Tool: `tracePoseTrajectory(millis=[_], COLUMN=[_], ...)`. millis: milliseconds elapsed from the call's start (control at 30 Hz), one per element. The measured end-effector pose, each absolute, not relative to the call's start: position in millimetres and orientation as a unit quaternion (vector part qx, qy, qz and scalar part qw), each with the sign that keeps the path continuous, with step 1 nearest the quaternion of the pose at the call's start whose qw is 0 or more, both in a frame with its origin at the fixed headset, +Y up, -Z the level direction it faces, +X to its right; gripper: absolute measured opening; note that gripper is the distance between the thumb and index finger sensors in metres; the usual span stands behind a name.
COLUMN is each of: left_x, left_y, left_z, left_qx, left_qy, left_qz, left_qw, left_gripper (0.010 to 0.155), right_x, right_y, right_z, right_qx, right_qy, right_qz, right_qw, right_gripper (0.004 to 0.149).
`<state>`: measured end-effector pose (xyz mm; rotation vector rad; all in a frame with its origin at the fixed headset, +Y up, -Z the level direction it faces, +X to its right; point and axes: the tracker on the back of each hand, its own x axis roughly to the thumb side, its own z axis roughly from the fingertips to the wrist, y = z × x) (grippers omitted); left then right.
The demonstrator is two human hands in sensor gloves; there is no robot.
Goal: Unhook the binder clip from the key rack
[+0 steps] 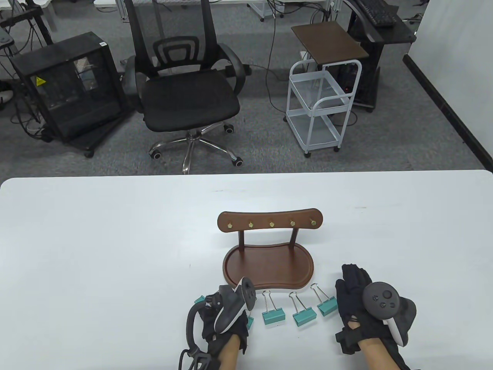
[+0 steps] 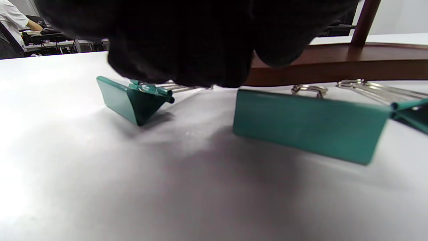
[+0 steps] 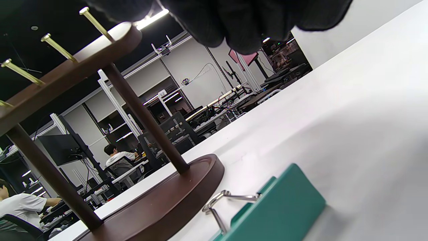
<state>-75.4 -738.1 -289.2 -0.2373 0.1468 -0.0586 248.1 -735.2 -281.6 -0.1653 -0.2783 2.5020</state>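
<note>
The wooden key rack (image 1: 269, 220) stands mid-table and its brass hooks (image 1: 271, 224) are all bare. Several teal binder clips lie in a row on the table in front of it. My left hand (image 1: 215, 304) is curled over the left end of the row, between one clip (image 1: 200, 299) and another (image 1: 250, 320). In the left wrist view my fingers (image 2: 187, 50) hang over the wire handles of the left clip (image 2: 133, 100), which rests on the table; whether they grip it is hidden. My right hand (image 1: 352, 279) lies flat and empty beside the rightmost clip (image 1: 327, 306).
Two more clips (image 1: 273, 315) (image 1: 304, 317) lie between my hands. The rack's tray base (image 1: 231, 269) is just behind the row and shows in the right wrist view (image 3: 174, 201). Beyond the table's far edge stand an office chair (image 1: 188, 96) and a white cart (image 1: 319, 111).
</note>
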Motion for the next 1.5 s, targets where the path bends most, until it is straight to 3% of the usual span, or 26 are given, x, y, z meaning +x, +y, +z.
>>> tracePoseTrajectory(millis=[200, 367, 700, 1033, 1233, 1500], left_x=[-79.4, -80.0, -55.2, -56.7, -60.6, -65.7], left_y=[-726.8, -715.6, -710.0, -701.8, -709.4, -711.4], left_z=[-286.9, -283.4, -279.0, -271.3, -271.2, -271.6], left_qx=[-0.071, 0.001, -0.012, 0.043, 0.031, 0.027], left_qy=[0.059, 0.057, -0.008, -0.035, -0.052, -0.059], left_qz=[0.025, 0.050, 0.073, 0.134, 0.136, 0.153], left_qw=[0.995, 0.997, 0.997, 0.989, 0.989, 0.986], left_gripper=[0.042, 0.053, 0.071, 0.066, 0.064, 0.063], right_x=[247.1, 239.7, 214.5, 196.2, 171.2, 172.1], right_y=[-735.0, -732.8, -722.9, -707.1, -717.6, -731.2], right_z=[-281.8, -280.7, -279.4, -279.1, -279.2, -278.8], right_qx=[-0.060, -0.047, -0.006, -0.003, 0.024, 0.026], right_qy=[-0.106, -0.115, -0.126, -0.142, -0.132, -0.122], right_qz=[0.947, 0.957, 0.968, 0.964, 0.966, 0.973], right_qw=[0.296, 0.263, 0.217, 0.226, 0.220, 0.192], right_gripper=[0.058, 0.060, 0.059, 0.059, 0.059, 0.059])
